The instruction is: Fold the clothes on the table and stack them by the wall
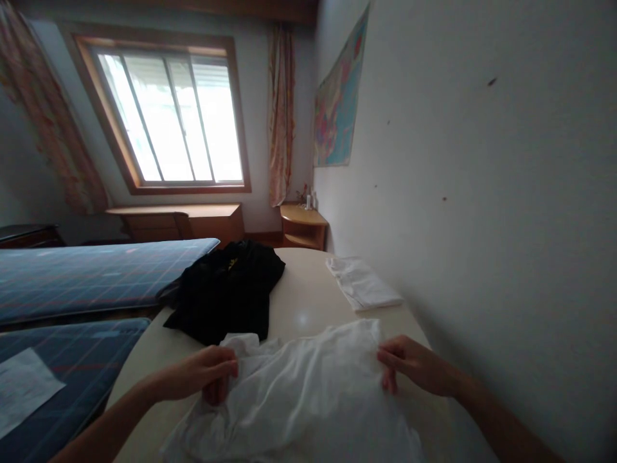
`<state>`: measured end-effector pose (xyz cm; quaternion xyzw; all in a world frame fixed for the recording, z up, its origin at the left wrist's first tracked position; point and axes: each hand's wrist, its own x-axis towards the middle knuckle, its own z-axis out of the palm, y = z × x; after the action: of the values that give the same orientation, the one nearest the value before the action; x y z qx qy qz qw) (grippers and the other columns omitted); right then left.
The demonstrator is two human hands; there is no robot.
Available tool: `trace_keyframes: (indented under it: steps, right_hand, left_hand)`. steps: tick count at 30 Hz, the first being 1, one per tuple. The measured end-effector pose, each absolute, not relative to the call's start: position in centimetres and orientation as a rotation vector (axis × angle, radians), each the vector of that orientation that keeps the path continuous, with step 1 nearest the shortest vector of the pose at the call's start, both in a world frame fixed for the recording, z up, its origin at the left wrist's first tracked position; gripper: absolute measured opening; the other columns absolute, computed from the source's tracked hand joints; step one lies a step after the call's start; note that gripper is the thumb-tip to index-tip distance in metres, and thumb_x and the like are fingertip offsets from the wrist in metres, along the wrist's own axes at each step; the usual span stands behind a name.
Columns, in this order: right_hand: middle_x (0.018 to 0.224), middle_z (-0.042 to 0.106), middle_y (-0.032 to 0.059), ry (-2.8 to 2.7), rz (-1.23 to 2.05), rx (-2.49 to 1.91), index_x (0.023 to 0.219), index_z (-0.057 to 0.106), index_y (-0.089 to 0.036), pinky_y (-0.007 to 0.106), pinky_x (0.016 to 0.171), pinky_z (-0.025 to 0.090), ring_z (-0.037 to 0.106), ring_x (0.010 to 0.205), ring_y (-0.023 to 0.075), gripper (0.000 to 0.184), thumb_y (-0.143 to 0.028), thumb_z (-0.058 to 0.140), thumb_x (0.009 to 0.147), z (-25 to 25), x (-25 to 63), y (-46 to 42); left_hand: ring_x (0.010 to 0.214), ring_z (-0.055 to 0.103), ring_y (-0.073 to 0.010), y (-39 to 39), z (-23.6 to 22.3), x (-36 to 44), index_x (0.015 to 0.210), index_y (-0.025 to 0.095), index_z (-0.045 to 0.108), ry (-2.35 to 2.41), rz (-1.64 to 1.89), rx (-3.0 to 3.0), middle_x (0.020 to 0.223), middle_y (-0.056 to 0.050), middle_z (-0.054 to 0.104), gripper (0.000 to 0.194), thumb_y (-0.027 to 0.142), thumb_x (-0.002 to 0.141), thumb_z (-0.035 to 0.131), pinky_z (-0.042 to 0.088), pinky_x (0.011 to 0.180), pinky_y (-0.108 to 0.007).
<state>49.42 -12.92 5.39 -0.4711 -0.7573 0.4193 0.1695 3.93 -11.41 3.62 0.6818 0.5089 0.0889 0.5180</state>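
A crumpled white garment lies on the cream table right in front of me. My left hand is closed on its left edge, fingers curled around a bunch of the cloth. At the garment's right edge, my right hand pinches the fabric with bent fingers. Beyond my hands a black garment lies in a loose heap. A folded white cloth rests further back near the wall.
The wall runs close along the table's right side, with a map hanging on it. Two blue checked mattresses lie to the left. A window, a low wooden cabinet and a corner shelf stand at the back.
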Motion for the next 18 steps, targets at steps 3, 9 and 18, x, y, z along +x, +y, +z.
trace_keyframes:
  steps: [3, 9, 18]
  right_hand:
    - [0.064, 0.069, 0.0037, -2.105, 0.821, -1.526, 0.074, 0.060, -0.019, 0.029, 0.062, 0.046, 0.062, 0.057, 0.0182, 0.048, -0.060, 0.041, 0.093, 4.6, 48.2, -11.4]
    - [0.110, 0.072, 0.0115, -2.197, 0.263, -1.561, 0.117, 0.067, -0.018, 0.035, 0.090, 0.045, 0.065, 0.100, 0.0248, 0.041, -0.045, 0.053, 0.090, 3.1, 46.2, -8.6]
    - [0.083, 0.076, 0.0093, -2.339, 0.242, -1.803, 0.089, 0.077, -0.021, 0.029, 0.070, 0.042, 0.070, 0.076, 0.0224, 0.037, -0.040, 0.046, 0.094, 3.5, 46.6, -9.5]
  left_hand:
    - [0.056, 0.056, -0.0150, -10.0, 3.4, 5.4, 0.085, 0.019, 0.059, 1.435, 0.386, 1.906, 0.067, 0.000, 0.062, 0.051, 0.067, 0.086, 0.041, 0.043, 0.056, -0.026]
    - [0.109, 0.061, -0.0248, -7.9, 3.2, 7.6, 0.122, 0.026, 0.065, 1.553, 0.356, 2.436, 0.118, -0.007, 0.069, 0.040, 0.034, 0.084, 0.057, 0.042, 0.095, -0.035]
    - [0.059, 0.060, -0.0171, -9.8, 5.3, 7.6, 0.071, 0.022, 0.070, 1.471, 0.066, 2.370, 0.065, -0.001, 0.067, 0.037, 0.045, 0.089, 0.047, 0.037, 0.057, -0.026]
